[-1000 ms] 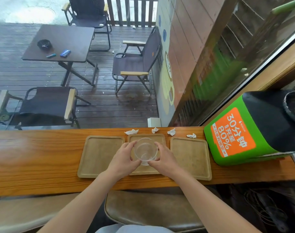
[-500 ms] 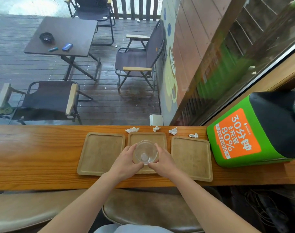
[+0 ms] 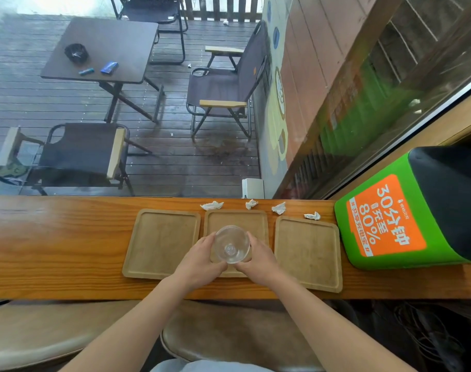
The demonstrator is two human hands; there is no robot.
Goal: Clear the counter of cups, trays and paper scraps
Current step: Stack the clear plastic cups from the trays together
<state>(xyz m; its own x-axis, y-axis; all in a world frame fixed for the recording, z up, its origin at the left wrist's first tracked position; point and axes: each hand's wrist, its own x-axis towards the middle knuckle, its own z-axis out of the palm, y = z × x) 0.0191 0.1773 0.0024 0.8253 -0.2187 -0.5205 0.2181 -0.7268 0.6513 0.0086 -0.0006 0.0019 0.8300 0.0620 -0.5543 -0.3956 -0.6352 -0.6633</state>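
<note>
Three trays set side by side on the counter [image 3: 54,245], middle tray [image 3: 235,220] as landmark; left tray [image 3: 162,242] beside it, right tray [image 3: 308,253] opposite; cup [image 3: 231,244] held above it; four paper scraps [image 3: 212,205] strewn behind; charging box [image 3: 406,210] placed far right.

left hand [image 3: 199,260]: centre frame, fingers curled, palm facing right | right hand [image 3: 258,260]: just right of it, fingers curled, palm facing left | forearms: bare, rising from bottom edge, converging toward centre
</note>
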